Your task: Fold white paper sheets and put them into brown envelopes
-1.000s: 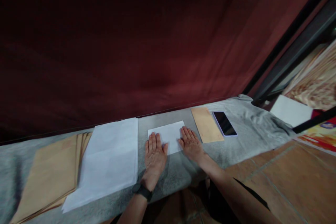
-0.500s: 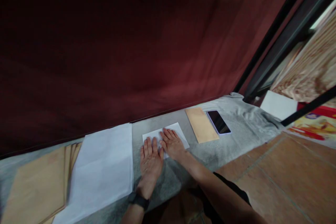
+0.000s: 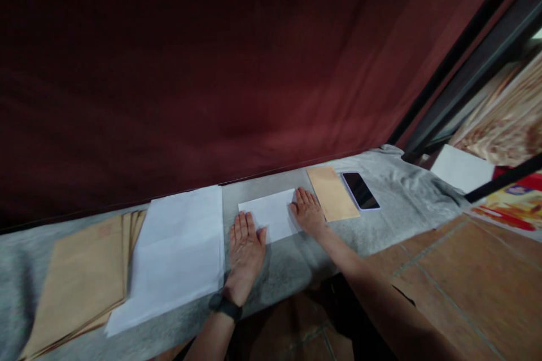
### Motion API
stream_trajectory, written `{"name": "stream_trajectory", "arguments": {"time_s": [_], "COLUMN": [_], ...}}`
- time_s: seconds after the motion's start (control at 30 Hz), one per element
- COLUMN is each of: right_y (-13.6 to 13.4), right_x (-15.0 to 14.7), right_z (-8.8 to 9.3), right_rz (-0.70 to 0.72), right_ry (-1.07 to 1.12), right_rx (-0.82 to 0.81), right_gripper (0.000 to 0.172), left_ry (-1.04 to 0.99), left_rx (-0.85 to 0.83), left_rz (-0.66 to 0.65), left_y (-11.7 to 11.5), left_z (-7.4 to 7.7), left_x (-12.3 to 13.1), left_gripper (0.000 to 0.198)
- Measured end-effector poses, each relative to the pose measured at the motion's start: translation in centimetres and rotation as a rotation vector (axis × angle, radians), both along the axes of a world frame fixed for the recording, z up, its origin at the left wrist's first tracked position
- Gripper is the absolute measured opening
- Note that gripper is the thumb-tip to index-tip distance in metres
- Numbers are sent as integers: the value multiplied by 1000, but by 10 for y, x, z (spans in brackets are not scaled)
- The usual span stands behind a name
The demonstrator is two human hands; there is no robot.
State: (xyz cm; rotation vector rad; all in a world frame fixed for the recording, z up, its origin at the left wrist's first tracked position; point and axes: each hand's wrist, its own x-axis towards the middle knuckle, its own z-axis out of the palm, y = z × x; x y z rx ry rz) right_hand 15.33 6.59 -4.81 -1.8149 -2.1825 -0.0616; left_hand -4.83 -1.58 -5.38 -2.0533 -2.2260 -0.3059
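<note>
Head view. 2 bare hands, both palm down on 1 small white sheet (image 3: 276, 215), which lies flat near the middle of the grey-clothed table (image 3: 398, 183), between a larger white paper stack (image 3: 180, 254) and a tan paper rectangle (image 3: 333, 193).

Left hand (image 3: 246, 246): flat, fingers extended and close together, thumb held apart; covers the left end of the small sheet. Dark watch (image 3: 226, 307) on that wrist. Right hand (image 3: 308, 213): flat, fingers extended and slightly spread, at the sheet's right end, just beside the tan rectangle. Neither pinches anything; the sheet's middle shows bare between them.

Right of the tan rectangle: 1 phone (image 3: 361, 190), dark screen up, pale purple edge, set at a slant. Left of the white stack, at the table's far left: brown paper stack (image 3: 82, 276), layers fanned at the right edge, just beside the white stack.

Behind the table: dark red fabric (image 3: 212, 79). Lower right: brown tiled floor (image 3: 478, 282).
</note>
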Motion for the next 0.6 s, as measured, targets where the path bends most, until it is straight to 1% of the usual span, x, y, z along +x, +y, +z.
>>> {"name": "stream_trajectory", "arguments": {"time_s": [0.07, 0.17, 0.3, 0.47, 0.6], "right_y": [-6, -13, -13, -3, -3], "right_x": [4, 9, 15, 23, 22], "right_z": [7, 16, 17, 15, 19], "right_rz": [-11, -61, -107, -68, 16], "right_ry": [26, 128, 255, 465, 714], "right_rx": [-30, -140, -237, -323, -401], "right_gripper": [52, 47, 32, 13, 14], "left_ry": [-10, -32, -45, -29, -37], "left_rx": [13, 19, -9, -11, 5], "left_rz": [-1, 1, 5, -7, -20], "left_y": [-1, -1, 0, -1, -1], "left_z": [0, -1, 0, 4, 3], "left_x": [0, 1, 1, 0, -2], "left_gripper": [67, 68, 69, 69, 69]}}
